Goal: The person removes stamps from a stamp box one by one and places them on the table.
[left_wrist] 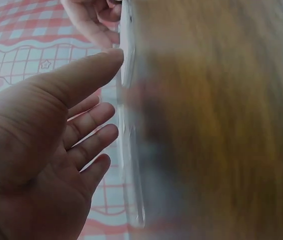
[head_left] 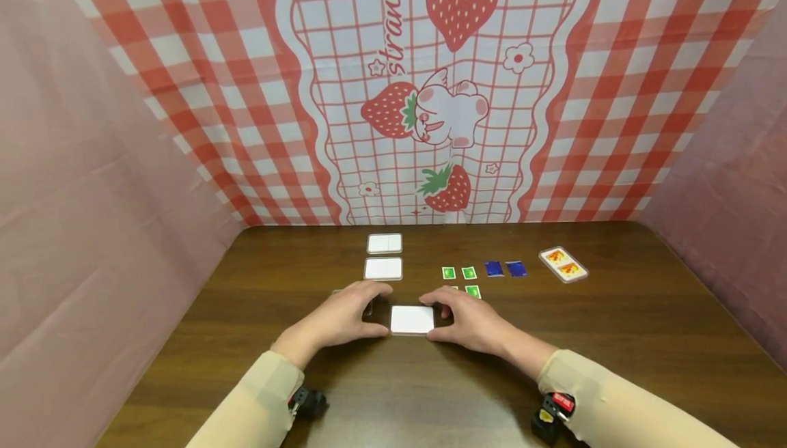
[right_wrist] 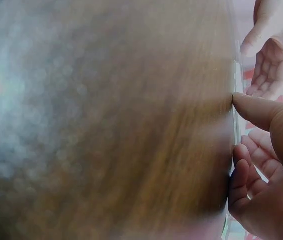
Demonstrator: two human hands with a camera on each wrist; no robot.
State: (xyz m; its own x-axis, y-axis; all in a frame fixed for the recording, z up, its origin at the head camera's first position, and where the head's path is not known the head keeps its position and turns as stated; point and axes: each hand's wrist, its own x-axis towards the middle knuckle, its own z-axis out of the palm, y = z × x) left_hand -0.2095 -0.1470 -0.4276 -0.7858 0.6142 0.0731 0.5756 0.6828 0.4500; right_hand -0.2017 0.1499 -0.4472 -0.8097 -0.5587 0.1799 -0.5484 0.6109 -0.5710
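Your left hand (head_left: 341,317) hides most of a clear-rimmed flat object (head_left: 336,291); your right hand (head_left: 473,322) partly covers a small white-edged square piece (head_left: 454,288). Brown wooden tabletop (left_wrist: 221,120) blurs.

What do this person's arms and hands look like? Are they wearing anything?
Pale cream sleeves cover both forearms. The left hand and right hand are ungloved. A small black device sits near each cuff; the right one bears a red patch.

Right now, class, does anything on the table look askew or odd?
Yes: the card with orange pictures, at the far right, lies slanted, whereas the front white card sits nearly straight. Nothing looks spilled.
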